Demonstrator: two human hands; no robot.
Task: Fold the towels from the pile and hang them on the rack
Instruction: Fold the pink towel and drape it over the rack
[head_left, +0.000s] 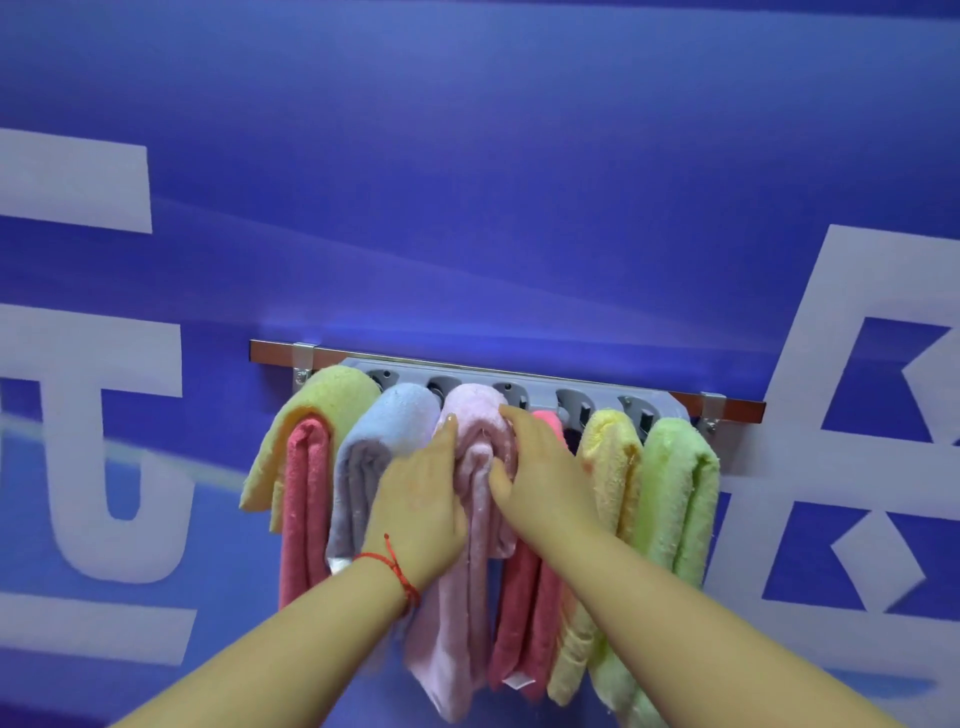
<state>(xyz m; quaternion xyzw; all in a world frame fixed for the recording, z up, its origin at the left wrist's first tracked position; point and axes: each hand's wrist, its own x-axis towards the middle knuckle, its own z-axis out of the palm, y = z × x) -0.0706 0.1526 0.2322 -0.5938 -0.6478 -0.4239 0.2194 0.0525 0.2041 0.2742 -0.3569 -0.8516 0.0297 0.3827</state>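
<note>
A grey rack (540, 387) with several arms is fixed to a wall rail (737, 404). Folded towels hang from it: yellow (317, 405), red (304, 509), blue (384, 436), light pink (475, 415), dark pink (524, 613), pale yellow (613, 457), green (675, 488). My left hand (421, 499) lies against the left side of the light pink towel, fingers pointing up. My right hand (540, 467) holds its right side, with the thumb pressed into the fold and the fingers over the top.
A blue wall (467, 182) with large white characters fills the background. A red string bracelet (395, 566) circles my left wrist. Two metal brackets (304, 364) hold the rail. The towel pile is out of view.
</note>
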